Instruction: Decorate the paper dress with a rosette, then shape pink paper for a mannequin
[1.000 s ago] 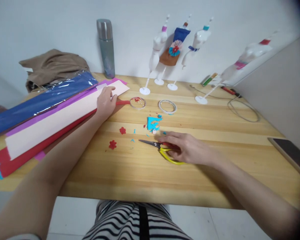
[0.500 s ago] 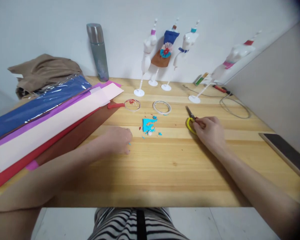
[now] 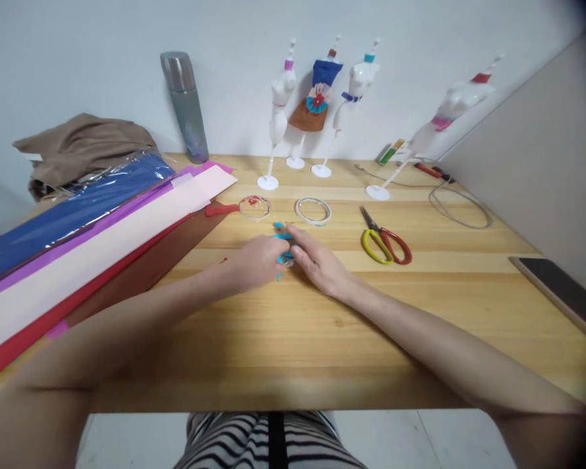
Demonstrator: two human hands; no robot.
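Blue paper scraps (image 3: 284, 258) lie between my two hands near the middle of the table, partly covered by them. My left hand (image 3: 261, 262) is beside the scraps on their left, its fingers curled and blurred; whether it pinches any is hidden. From the right, my right hand (image 3: 318, 260) lies against the scraps with its fingers stretched out. Scissors (image 3: 381, 241) with one yellow and one red handle rest on the wood to the right, touched by neither hand. Behind the hands are a white tape roll (image 3: 313, 211) and a clear ring (image 3: 254, 207) with red bits inside.
Coloured sheets (image 3: 102, 241) and a brown cloth (image 3: 85, 153) cover the left side. A flask (image 3: 185, 107), small mannequins (image 3: 361, 81) on stands and a cable (image 3: 461, 221) are at the back. A phone (image 3: 561, 290) lies at the right edge.
My right hand has let go of the scissors and moved left to the blue scraps. My left hand has moved right to them. The view has shifted slightly.
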